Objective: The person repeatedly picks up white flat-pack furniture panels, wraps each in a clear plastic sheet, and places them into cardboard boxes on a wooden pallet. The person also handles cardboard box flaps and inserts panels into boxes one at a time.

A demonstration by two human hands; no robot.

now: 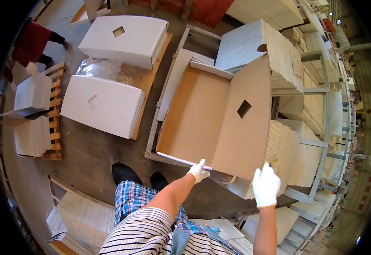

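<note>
An open cardboard box (pixel 194 114), brown inside with a white front edge, lies on a metal frame ahead of me. Its lid (pixel 245 123) is folded out to the right and has a diamond-shaped cutout. My left hand (pixel 199 171), in a white knitted glove, is closed on the box's near edge by the fold. My right hand (pixel 266 185), gloved the same way, is raised just beyond the lid's near right corner. Its fingers are drawn together; whether anything is in them is hard to make out. Stacked stone tiles (pixel 281 146) stand right behind that hand.
White boxes (pixel 102 104) with diamond cutouts are stacked on a board to the left. Farther left, a pallet (pixel 56 123) carries more white pieces, and a person in dark red (pixel 32 40) is beside it. Marble slabs (pixel 240 44) and metal racks (pixel 325 102) line the right.
</note>
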